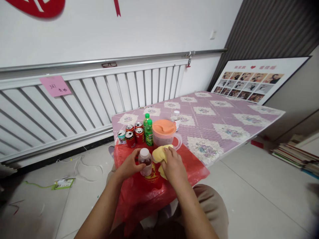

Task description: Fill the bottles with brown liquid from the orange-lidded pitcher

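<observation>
My left hand (132, 165) is wrapped round a clear plastic bottle (146, 167) with a white cap, which stands upright over a red plastic bag (191, 162). In my right hand (174, 166) is a yellow cloth (160, 153), bunched beside the bottle and apart from it. Just behind the cloth stands a clear pitcher (161, 139) with an orange lid and a handle on its right. To the pitcher's left are two green-capped bottles (149, 134) and several drink cans (139, 135), mostly red.
Behind the pitcher is another white-capped bottle (176, 119). A purple patterned cloth (204, 111) covers the table. A white radiator (87, 99) runs along the wall. A photo board (254, 79) leans at the far right, with stacked books (289, 156) below. Cables (84, 169) lie on the floor.
</observation>
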Tool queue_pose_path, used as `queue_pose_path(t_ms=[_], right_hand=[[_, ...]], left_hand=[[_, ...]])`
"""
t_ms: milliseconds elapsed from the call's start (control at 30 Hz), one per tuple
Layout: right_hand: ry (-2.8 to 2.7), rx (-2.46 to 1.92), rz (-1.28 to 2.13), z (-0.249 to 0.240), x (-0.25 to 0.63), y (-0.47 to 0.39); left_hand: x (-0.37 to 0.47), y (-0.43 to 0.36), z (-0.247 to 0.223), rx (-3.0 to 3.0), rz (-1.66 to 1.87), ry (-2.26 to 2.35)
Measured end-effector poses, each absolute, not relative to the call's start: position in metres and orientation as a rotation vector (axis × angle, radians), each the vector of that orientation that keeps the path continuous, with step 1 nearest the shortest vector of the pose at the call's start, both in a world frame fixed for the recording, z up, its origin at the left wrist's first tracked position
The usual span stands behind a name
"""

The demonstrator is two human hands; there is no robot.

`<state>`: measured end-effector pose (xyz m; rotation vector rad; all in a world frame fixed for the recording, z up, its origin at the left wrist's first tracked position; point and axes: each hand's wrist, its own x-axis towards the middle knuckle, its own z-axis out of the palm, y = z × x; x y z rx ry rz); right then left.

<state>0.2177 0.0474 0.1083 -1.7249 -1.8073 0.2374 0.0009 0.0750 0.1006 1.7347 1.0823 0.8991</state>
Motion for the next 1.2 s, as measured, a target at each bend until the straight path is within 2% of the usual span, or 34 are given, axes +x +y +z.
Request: queue_pose_path(t_ms=[233, 400, 500, 667, 1200], right_hand=[[-1.717, -1.464, 0.488, 0.111, 0.197, 0.047], [-1.236, -1.223, 1.066, 0.108, 0.209, 0.045], [-0.859, -1.06, 1.26, 0.101, 0.21, 0.047], [-0.581, -0.993, 1.325, 0.091, 0.205, 0.051], [-0.48, -1.011, 1.423, 0.079, 0.19, 0.058]], left_hand=[[0.0, 0.076, 0.096, 1.734, 0.922, 1.072], [0.0, 0.073, 0.097, 1.642, 0.944, 1.002], [0.0, 0.073, 0.094, 1.609, 0.972, 1.03], [-0.001, 0.073, 0.091, 1.602, 0.98, 1.057], [-0.002, 0.072, 0.09, 1.64, 0.966, 1.044]])
